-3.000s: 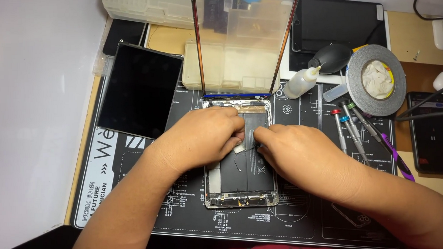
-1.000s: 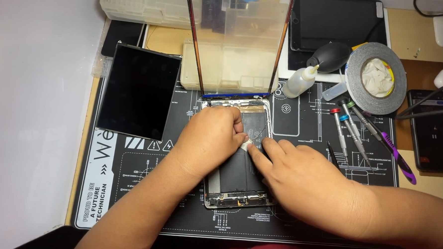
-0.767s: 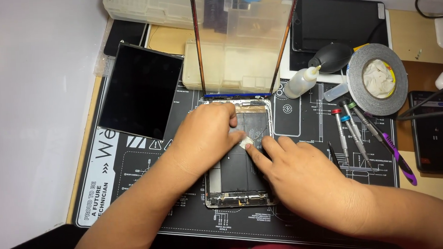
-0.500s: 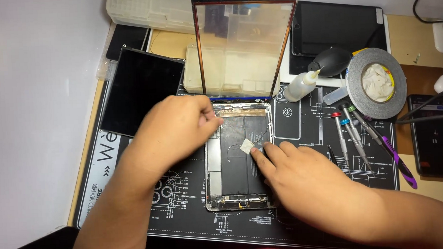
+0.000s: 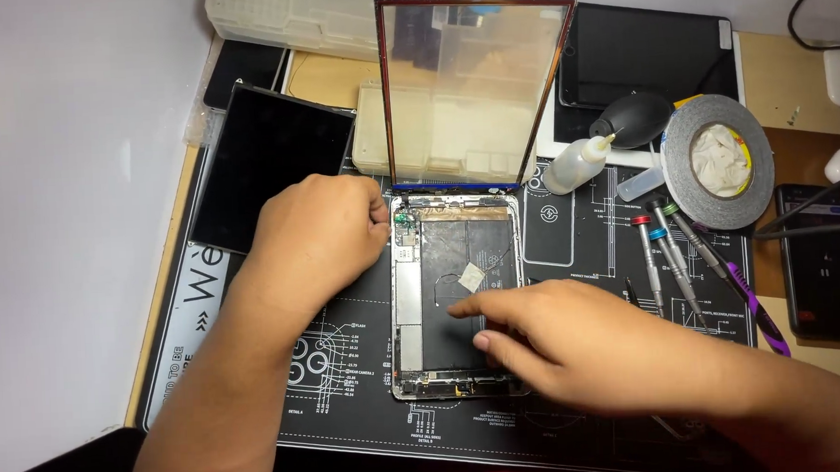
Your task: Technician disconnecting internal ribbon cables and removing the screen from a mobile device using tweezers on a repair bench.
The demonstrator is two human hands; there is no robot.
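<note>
An opened tablet body (image 5: 456,296) lies in the middle of a work mat (image 5: 351,381), with its lifted glass panel (image 5: 475,83) standing upright at its far edge and a storage box (image 5: 435,141) behind that panel. The left hand (image 5: 316,236) rests on the mat just left of the body's upper corner, and the right hand (image 5: 576,347) lies over its lower right part, the forefinger pointing at a small patch (image 5: 471,277) on the battery. A loose screen (image 5: 271,167) lies to the far left, while to the right sit a squeeze bottle (image 5: 577,163), a tape roll (image 5: 719,162), a row of screwdrivers (image 5: 671,258) and, at the edge, a phone (image 5: 820,261).
</note>
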